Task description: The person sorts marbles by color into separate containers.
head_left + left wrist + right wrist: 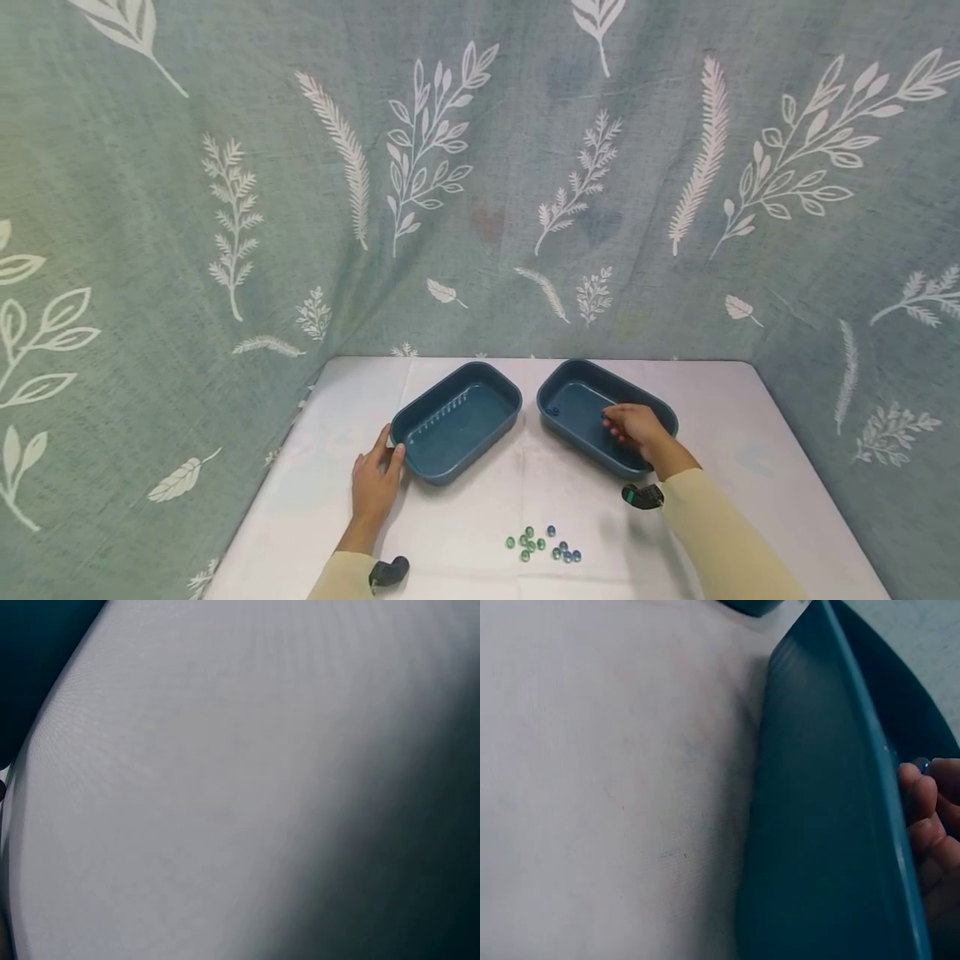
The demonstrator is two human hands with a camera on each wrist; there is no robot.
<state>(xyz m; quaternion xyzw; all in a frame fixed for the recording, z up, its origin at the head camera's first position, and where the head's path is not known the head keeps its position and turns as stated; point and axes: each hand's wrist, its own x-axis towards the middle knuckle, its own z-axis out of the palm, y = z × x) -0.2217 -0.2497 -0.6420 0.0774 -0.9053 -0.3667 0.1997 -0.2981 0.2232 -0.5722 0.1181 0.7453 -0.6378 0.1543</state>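
Observation:
My right hand (pixel 640 429) is over the right blue tray (pixel 609 463), its wrist above the near rim. In the right wrist view, its fingertips pinch a small blue glass bead (pixel 924 766) just inside the tray wall. A few blue beads (pixel 552 412) lie at that tray's left end. My left hand (pixel 373 485) rests at the near left corner of the left blue tray (pixel 465 467), thumb at the rim and fingers along the outer side. Only bare tray floor shows in that left tray.
On the white table (pixel 457 550), a cluster of several green beads (pixel 525 543) lies near the front, with several blue beads (pixel 567 556) to its right. A leaf-patterned cloth (pixel 510 183) hangs behind the table and at both sides.

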